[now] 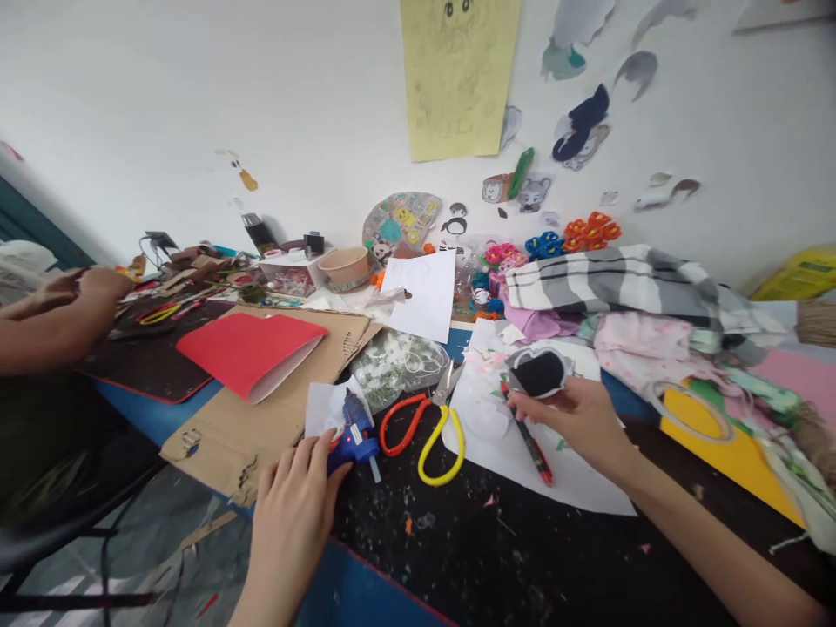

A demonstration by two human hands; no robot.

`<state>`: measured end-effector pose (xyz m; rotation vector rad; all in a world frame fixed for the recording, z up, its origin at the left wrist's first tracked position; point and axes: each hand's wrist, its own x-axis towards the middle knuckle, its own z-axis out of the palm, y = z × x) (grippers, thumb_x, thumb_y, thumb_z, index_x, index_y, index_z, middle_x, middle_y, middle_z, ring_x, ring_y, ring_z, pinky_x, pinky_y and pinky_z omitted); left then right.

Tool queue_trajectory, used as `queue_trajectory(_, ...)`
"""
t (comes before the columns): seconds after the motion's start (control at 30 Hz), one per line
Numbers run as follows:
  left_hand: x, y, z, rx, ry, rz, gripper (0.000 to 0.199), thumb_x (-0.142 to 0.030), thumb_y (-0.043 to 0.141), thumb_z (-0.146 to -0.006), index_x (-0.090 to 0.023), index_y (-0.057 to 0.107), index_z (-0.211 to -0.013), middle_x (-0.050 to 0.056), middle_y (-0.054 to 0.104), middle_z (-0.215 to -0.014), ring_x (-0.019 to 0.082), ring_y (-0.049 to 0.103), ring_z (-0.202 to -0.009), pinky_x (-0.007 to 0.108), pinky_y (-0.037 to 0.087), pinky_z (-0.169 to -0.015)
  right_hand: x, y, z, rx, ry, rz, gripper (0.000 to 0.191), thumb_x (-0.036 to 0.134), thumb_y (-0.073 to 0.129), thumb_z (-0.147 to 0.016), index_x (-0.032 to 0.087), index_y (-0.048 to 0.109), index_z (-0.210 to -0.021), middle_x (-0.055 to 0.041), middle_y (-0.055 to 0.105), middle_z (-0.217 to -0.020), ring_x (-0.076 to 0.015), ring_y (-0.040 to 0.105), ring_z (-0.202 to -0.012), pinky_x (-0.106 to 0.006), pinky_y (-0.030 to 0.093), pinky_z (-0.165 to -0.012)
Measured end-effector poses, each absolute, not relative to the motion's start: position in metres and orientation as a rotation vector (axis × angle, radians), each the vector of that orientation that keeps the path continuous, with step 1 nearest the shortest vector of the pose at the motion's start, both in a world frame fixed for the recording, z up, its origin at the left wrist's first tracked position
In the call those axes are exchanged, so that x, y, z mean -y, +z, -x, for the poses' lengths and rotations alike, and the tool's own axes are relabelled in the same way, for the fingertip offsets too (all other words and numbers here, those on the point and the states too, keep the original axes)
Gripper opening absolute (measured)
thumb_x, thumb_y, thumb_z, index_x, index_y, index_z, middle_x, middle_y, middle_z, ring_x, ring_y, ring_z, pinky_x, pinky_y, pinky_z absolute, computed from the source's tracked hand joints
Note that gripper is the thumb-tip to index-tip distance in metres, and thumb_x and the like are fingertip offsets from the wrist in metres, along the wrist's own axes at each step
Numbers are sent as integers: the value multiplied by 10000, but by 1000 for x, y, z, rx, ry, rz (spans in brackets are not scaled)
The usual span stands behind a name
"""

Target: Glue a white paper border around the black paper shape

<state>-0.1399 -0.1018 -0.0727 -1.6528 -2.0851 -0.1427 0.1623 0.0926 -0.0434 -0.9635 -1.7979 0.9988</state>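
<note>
My left hand (297,488) is closed round the handle of a blue glue gun (356,440), whose nozzle points up over a small white paper. Between thumb and fingers, my right hand (584,418) pinches a black cutout with a pale edge (539,373). Below that hand a red and black pen (532,448) lies on a white sheet (581,483). Scissors (441,418) with one red and one yellow handle lie open between my hands, beside a clear plastic bag (398,361) of white and green bits.
A red folded paper (248,348) lies on cardboard (215,427) at left. Another person's hands (97,283) are at the far left. Fabric (627,287), a tape ring (692,411) and yellow paper (738,461) crowd the right. A round container (344,268) stands behind.
</note>
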Motion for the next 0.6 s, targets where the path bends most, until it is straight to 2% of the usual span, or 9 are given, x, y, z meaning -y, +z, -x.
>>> queue_trajectory(0.13, 100, -83, 146, 2080, -121, 1697, 308, -343, 444, -1013, -143, 549, -1222, 104, 661, -941, 283, 639, -892, 380, 463, -760, -93, -51, -153, 1861, 1063, 963, 303, 464, 770, -756, 170, 733, -694, -82, 763, -682, -249, 734, -664, -352, 586, -626)
queue_trajectory(0.3, 111, -86, 147, 1938, -296, 1682, 379, -339, 359, -1036, -116, 490, -1313, 110, 613, -989, 229, 635, -787, 321, 491, -701, -93, -52, -155, 1893, 906, 929, 287, 448, 748, -784, 179, 729, -687, -63, 751, -668, -233, 709, -652, -357, 564, -636)
queue_trajectory(0.4, 119, -75, 137, 1964, -433, 1620, 412, -301, 387, -1031, -156, 424, -1415, 118, 606, -1106, 230, 652, -887, 285, 490, -685, -91, -50, -160, 1915, 789, 875, 248, 414, 750, -788, 182, 727, -706, -54, 748, -696, -221, 688, -664, -342, 542, -618)
queue_trajectory(0.47, 117, -69, 132, 2019, -549, 1601, 419, -300, 390, -1027, -179, 419, -1427, 109, 605, -1117, 228, 656, -912, 278, 496, -689, -90, -49, -164, 1920, 723, 855, 220, 390, 748, -792, 181, 727, -727, -49, 746, -710, -207, 669, -654, -329, 523, -602)
queue_trajectory(0.6, 101, -67, 132, 2112, -773, 1742, 404, -391, 417, -1002, -190, 519, -1337, 89, 643, -1091, 224, 681, -913, 271, 532, -695, -88, -48, -170, 1939, 650, 817, 166, 337, 735, -812, 185, 723, -748, -17, 708, -652, -158, 608, -575, -295, 476, -556)
